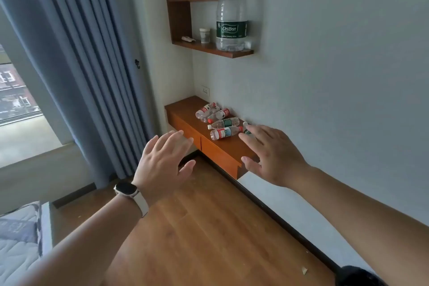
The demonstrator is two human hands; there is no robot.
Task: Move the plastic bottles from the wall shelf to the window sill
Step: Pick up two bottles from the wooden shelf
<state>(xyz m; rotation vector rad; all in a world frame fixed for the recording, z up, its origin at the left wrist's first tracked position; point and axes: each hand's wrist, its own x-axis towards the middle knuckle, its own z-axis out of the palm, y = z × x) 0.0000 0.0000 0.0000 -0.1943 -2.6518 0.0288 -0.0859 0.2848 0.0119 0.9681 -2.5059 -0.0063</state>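
Observation:
Several small plastic bottles lie on their sides on the low orange wall shelf (222, 146): a red-labelled one (224, 133) nearest me, a green-labelled one (224, 123) behind it, others (205, 109) further back. My right hand (270, 153) hovers over the shelf's near end, fingers spread, partly covering a green-labelled bottle (246, 132). My left hand (163, 160), with a watch on the wrist, is open in the air in front of the shelf. A large clear bottle (231, 16) stands on the upper wall shelf (232, 53). The window sill (30, 144) is at the left.
A blue curtain (92, 76) hangs between the window and the shelves. A small cup (205, 35) and a small white object (188, 39) sit on the upper shelf. A wall socket (205, 90) is above the low shelf. A mattress corner (18, 234) is at the lower left.

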